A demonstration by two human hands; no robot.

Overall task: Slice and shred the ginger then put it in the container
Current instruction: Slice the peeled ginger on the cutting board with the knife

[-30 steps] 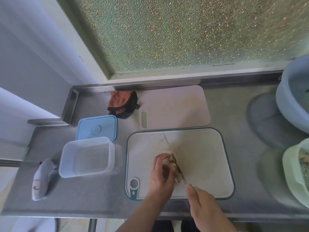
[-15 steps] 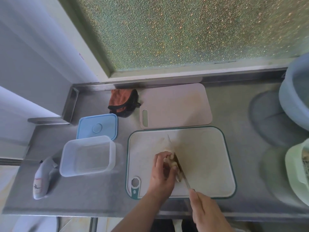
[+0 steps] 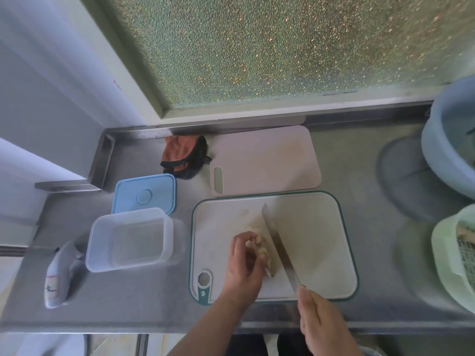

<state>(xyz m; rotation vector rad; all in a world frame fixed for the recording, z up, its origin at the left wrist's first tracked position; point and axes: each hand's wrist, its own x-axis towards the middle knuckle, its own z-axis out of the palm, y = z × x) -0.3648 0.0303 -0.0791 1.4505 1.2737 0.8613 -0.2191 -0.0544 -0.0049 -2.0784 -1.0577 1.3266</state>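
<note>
Nearest the viewer, the right hand (image 3: 325, 322) is wrapped round the handle of a knife (image 3: 279, 245), its broad metal blade resting against the pale, knobbly ginger (image 3: 264, 255) that the left hand (image 3: 244, 265) pins with curled fingers on the smooth white, teal-rimmed cutting board (image 3: 321, 253). Slicing looks to be the step in hand, and the next stroke calls for a straight downward cut with the fingertips tucked clear. At nine o'clock of the board the clear, boxy plastic container (image 3: 128, 240) waits empty, its blue lid (image 3: 145, 194) just beyond, and a plain pinkish board (image 3: 264, 160) lies at twelve o'clock.
</note>
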